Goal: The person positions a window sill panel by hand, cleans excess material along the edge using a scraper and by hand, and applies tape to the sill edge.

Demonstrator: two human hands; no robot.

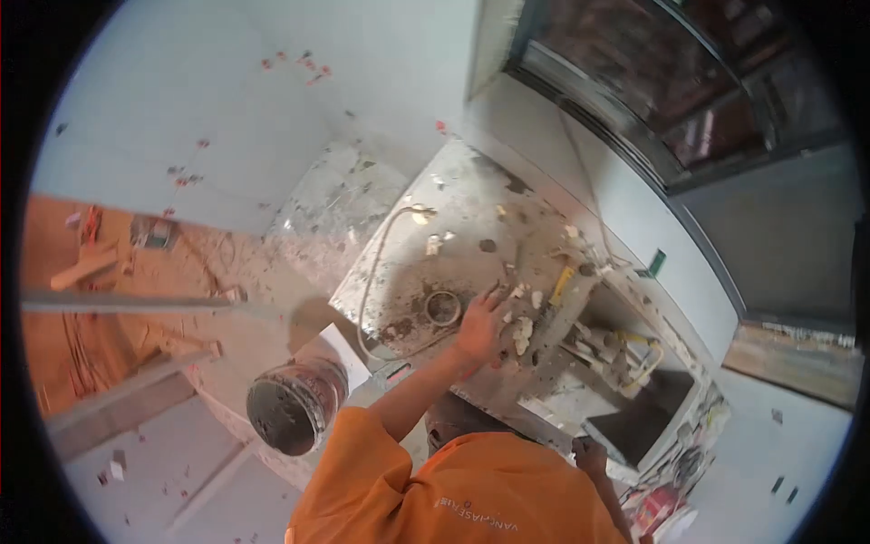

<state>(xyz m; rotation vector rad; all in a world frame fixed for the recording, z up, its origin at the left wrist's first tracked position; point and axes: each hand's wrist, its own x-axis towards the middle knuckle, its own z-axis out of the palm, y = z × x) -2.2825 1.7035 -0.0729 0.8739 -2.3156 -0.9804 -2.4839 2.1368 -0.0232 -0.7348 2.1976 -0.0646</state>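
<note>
My left hand (pixel 485 325) reaches over the dusty, pale countertop (pixel 462 199), its fingers spread among crumbled bits. Just left of it lies a round ring (pixel 442 308). A tool with a yellow handle (pixel 561 285) rests to its right, beside pale lumps (pixel 523 334). My right hand (pixel 590 455) is low at the counter's front edge, near the rectangular opening (pixel 645 417). Its fingers look curled, and what they hold, if anything, is hidden. Inside the opening are grey pieces and a yellow-edged tool (pixel 648 367).
A dirty bucket (pixel 294 408) stands on the left, beside a white sheet (pixel 343 349). A thin hose (pixel 367 290) curves over the counter. A dark-framed window (pixel 634 100) is at upper right. Metal bars (pixel 127 302) and wood scraps (pixel 86 270) are at far left.
</note>
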